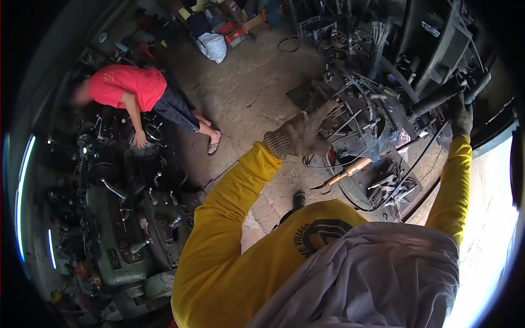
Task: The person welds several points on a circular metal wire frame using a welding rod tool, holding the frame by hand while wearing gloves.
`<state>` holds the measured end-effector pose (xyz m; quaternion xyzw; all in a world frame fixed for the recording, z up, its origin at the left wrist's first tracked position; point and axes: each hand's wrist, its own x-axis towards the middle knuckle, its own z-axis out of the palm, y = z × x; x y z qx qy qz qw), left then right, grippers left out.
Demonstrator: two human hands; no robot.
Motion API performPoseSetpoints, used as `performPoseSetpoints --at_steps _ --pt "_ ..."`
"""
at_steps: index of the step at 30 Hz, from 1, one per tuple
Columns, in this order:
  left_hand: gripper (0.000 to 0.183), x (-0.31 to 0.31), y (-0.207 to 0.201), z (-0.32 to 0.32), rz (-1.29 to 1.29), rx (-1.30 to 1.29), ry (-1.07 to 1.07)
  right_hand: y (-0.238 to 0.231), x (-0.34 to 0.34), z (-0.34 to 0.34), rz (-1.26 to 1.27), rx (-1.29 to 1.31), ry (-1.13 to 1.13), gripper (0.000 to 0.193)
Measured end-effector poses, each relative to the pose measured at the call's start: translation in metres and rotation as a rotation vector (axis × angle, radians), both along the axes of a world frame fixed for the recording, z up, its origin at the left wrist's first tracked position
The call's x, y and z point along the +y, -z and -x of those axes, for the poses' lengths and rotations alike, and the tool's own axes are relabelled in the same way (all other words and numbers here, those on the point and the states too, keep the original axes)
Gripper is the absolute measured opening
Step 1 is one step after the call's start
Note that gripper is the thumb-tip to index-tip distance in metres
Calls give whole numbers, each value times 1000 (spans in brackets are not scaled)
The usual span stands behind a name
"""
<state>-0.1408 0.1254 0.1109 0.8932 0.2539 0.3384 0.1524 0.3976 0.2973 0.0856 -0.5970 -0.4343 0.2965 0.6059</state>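
My left hand (306,131), in a knitted work glove, reaches out over the near side of a cluttered metal workbench (358,139). Motion smears its fingers, so I cannot make out whether they hold anything. Farther right, my gloved right hand (462,117) is stretched up beside a thick dark pipe (437,101) and a second dark cylinder (478,87). Its fingers are lost against the dark metal. Several thin metal rods (347,124) lie on the bench near my left hand. Below them rests a tool with a tan handle (348,170) and a dark tip.
At the left, a person in a red shirt (128,87) bends over machinery. A green lathe-like machine (117,229) with levers stands nearer. Dark cables (407,177) loop by the bench. A white sack (212,48) and red crate (232,33) sit on the floor at the back.
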Motion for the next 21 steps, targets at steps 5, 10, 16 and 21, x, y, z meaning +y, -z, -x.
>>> performPoseSetpoints --at_steps 5,10,16,21 --pt "89 17 -16 -14 74 33 87 -84 -41 9 -295 -184 -35 44" --pt "87 36 0 -10 -546 476 -68 -96 -106 30 -417 -288 -113 36" --pt "95 36 -20 -54 734 -2 66 16 -250 25 -272 289 -66 34" --pt "95 44 -13 -70 551 59 159 97 -378 64 91 436 137 44"
